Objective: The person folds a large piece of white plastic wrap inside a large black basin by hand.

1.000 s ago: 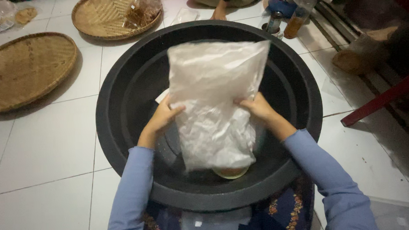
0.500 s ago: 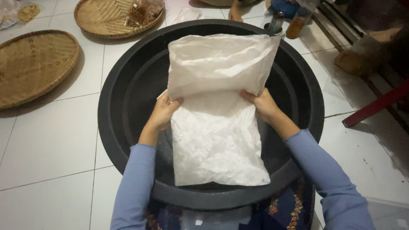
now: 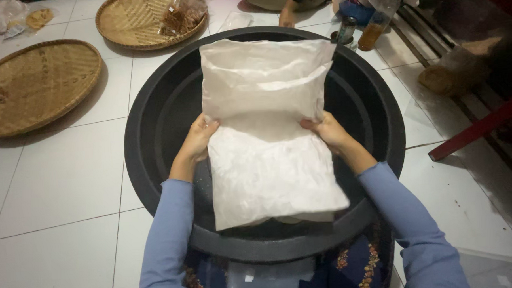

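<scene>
From the head camera, both hands hold a white bag [image 3: 267, 138] over a big black tub [image 3: 153, 125] that sits on the white tiled floor [image 3: 59, 185]. The left hand [image 3: 198, 141] grasps the bag's left edge about halfway along, fingers curled onto the plastic. The right hand [image 3: 329, 131] grips the right edge at much the same height, thumb on top. The bag is wide and crinkled, lying tilted across the tub, its far end reaching over the far rim and its near end hanging just above the near rim (what is inside cannot be told). Both blue sleeves [image 3: 168, 238] come in from the bottom edge of the view, over patterned dark cloth [image 3: 356, 260] at the tub's near side.

On the floor to the left, well apart from the tub, lies a round woven tray [image 3: 38, 83]. A second woven tray [image 3: 144, 20] sits beyond the tub toward the far left, with a clear packet of brown snacks [image 3: 178, 16] on it. Beyond the far rim stand a small dark jar [image 3: 346, 28] and a bottle [image 3: 377, 29] of amber liquid, close together. Another person's hand [image 3: 288, 15] rests on the floor near the far edge. A red bar [image 3: 482, 125] slants across the floor at the right.
</scene>
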